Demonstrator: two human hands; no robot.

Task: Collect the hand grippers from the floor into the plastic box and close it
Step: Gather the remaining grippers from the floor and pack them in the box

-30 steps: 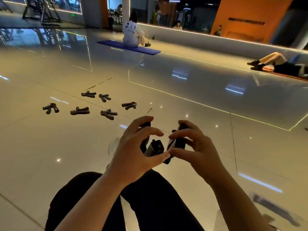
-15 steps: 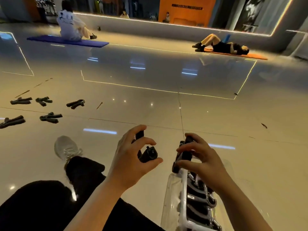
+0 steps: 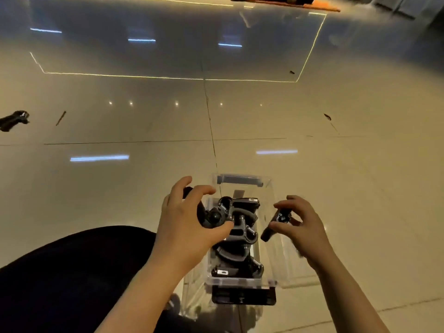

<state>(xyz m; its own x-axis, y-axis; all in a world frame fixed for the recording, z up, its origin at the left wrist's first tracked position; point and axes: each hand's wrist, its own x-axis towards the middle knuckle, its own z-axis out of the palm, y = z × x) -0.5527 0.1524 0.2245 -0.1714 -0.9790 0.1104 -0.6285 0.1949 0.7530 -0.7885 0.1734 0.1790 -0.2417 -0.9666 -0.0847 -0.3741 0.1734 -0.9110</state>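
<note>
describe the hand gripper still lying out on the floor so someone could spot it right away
Start at the clear plastic box between the person's hands and look far left across the glossy tiled floor. At the picture's left edge lies one black hand gripper. Unlike the grippers piled in the box or held in the hands, it lies alone on bare tile.

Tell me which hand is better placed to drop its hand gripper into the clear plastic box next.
Probably right. The right hand pinches its black hand gripper directly above the clear plastic box's free right side; the left hand holds its gripper at the left rim, above stacked grippers.
</note>
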